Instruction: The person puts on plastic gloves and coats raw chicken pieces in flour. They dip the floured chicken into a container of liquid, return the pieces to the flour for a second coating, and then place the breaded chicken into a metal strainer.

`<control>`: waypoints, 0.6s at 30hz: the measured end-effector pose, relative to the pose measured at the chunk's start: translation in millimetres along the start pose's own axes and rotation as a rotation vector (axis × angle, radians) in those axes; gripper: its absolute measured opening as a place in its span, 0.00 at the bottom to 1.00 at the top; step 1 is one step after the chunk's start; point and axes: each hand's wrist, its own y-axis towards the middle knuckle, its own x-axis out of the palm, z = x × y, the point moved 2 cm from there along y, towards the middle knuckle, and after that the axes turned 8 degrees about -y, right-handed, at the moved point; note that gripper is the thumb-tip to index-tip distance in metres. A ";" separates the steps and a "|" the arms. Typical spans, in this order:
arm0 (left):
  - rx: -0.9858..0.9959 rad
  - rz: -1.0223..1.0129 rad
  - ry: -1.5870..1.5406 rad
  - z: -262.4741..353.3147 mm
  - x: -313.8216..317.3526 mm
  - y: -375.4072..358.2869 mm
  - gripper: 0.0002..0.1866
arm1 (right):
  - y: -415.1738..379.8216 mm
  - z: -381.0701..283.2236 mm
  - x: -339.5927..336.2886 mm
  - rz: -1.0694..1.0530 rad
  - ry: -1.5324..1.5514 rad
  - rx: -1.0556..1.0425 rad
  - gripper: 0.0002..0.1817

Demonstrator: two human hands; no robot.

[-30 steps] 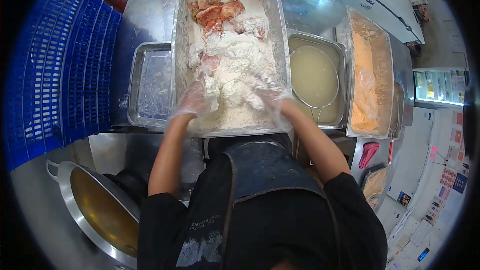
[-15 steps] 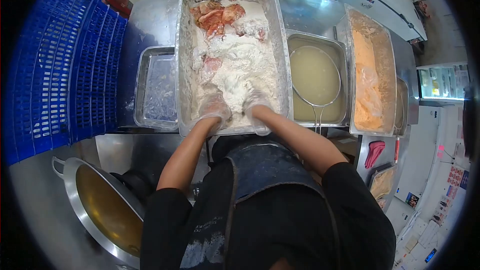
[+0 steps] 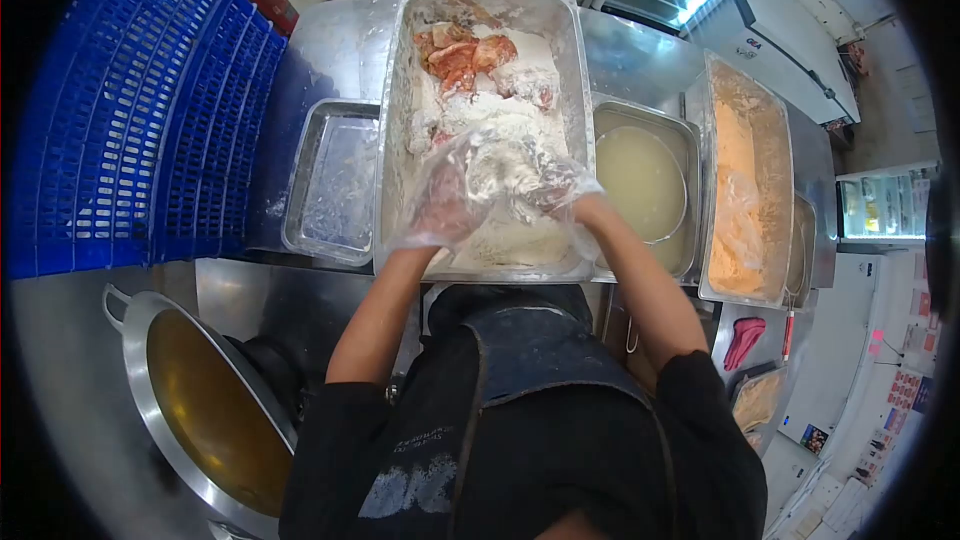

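My left hand (image 3: 444,202) and my right hand (image 3: 563,187), both in clear plastic gloves, are raised over the near half of a deep metal tray (image 3: 588,80) of white flour (image 3: 510,243). Between them is a flour-covered lump (image 3: 505,172), seemingly coated meat, with the fingers of both hands curled against its sides. Motion and the loose glove film blur the left fingers. Reddish raw meat pieces (image 3: 456,62) lie at the tray's far left, and a partly floured piece (image 3: 530,86) is to their right.
On the right are a pan of cloudy liquid (image 3: 640,175) with a round strainer in it and a tray of orange powder (image 3: 737,140). A shallow metal tray (image 3: 335,180), blue crates (image 3: 130,130) and a wok of oil (image 3: 215,410) are on the left.
Both hands have risen out of the flour and come closer together, lifting the flour-covered lump between them. The camera view has shifted slightly, so the trays appear lower.
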 end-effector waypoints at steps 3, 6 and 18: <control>-0.140 -0.329 0.254 -27.1 5.0 22.2 0.34 | 12.4 11.3 -12.7 -0.118 0.314 0.012 0.28; -0.236 -0.391 0.247 -57.2 9.3 31.5 0.33 | 24.2 21.1 -12.2 -0.014 0.680 -0.086 0.29; -0.805 -0.006 -0.946 -83.0 10.8 13.7 0.26 | 54.0 30.9 62.0 0.138 0.549 -0.058 0.29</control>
